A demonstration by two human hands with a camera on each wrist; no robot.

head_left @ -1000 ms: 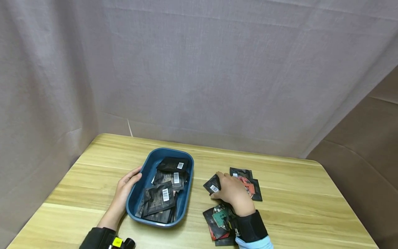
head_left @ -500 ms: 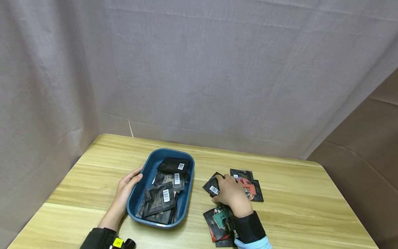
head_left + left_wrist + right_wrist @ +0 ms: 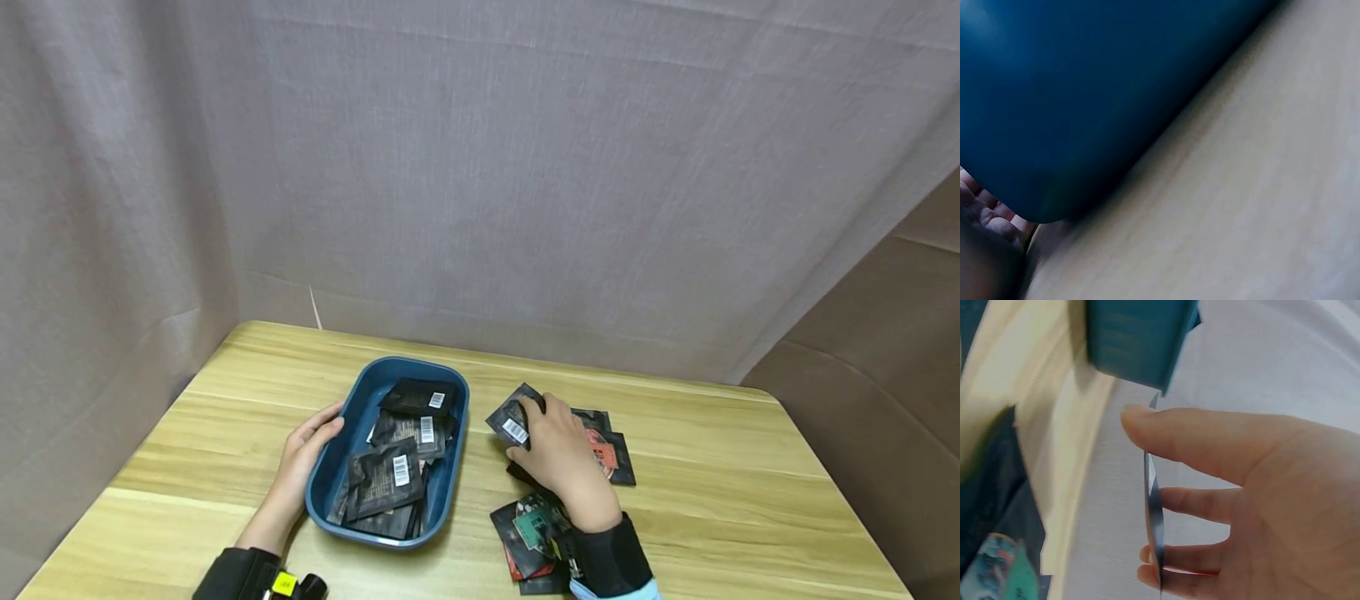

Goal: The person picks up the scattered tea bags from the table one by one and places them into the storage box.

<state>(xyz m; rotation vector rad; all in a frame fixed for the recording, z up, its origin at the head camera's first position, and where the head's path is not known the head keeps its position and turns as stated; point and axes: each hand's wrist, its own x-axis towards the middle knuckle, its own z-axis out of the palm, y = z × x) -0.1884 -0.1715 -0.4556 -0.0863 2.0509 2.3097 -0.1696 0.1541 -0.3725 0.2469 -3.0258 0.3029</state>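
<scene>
My right hand (image 3: pixel 558 450) pinches a black sachet (image 3: pixel 517 421) with a white barcode label, lifted off the table. In the right wrist view the sachet (image 3: pixel 1155 528) appears edge-on between thumb and fingers. My left hand (image 3: pixel 303 458) rests against the left outer wall of a blue plastic tray (image 3: pixel 312 508), fingers extended along it. Several black sachets (image 3: pixel 384 479) lie overlapping inside. Below my right hand are more sachets, one with a green label (image 3: pixel 531 527). Beyond it lie black sachets with a red label (image 3: pixel 603 454), partly hidden by the hand.
A wooden table (image 3: pixel 735 517) carries everything, its far edge running along a grey cloth curtain (image 3: pixel 480 183). Bare tabletop separates the tray from the sachets on its right. A black band with a camera (image 3: pixel 311 587) is on the left wrist.
My right hand has raised the barcoded sachet and moved it slightly away from me, uncovering a dark sachet edge beneath. The left hand and the tray stay nearly still.
</scene>
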